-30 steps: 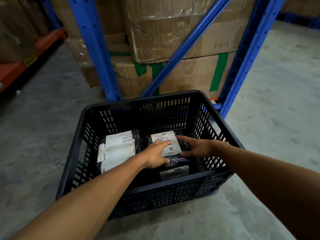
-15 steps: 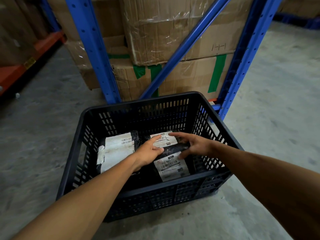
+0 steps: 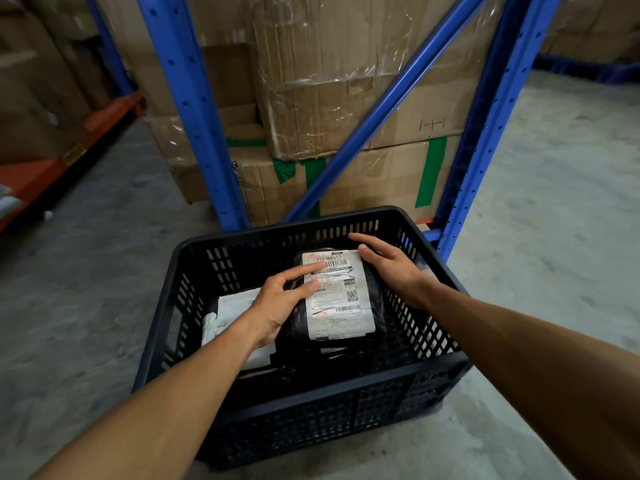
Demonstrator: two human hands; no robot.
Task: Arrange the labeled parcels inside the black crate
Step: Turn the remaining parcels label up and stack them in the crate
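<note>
Fingers (image 3: pixel 313 271) of left hand (image 3: pixel 277 303): spread flat, index and thumb pressed on left edge of white label (image 3: pixel 337 294); not curled round anything.
Fingers (image 3: pixel 372 242) of right hand (image 3: pixel 391 268): extended and slightly splayed, set against far right corner of the same parcel; thumb touching label's top right corner.
Labeled parcel (image 3: pixel 375 299): black wrapping, large white shipping label face up with barcodes and a QR code; held between both hands in right half of crate, lying on top of other dark wrapped items.
Second parcel (image 3: pixel 230 313): white label face up, left half of crate, partly hidden under left wrist.
Black crate (image 3: pixel 311 386): slotted plastic walls, open top, standing on concrete floor (image 3: pixel 540 220).
Beyond crate: blue rack uprights (image 3: pixel 194 109) with diagonal brace; stacked cardboard boxes (image 3: pixel 329 81), film-wrapped, green tape on lower ones.
Far left: orange shelf beam (image 3: pixel 86 133), more boxes, blurred.
</note>
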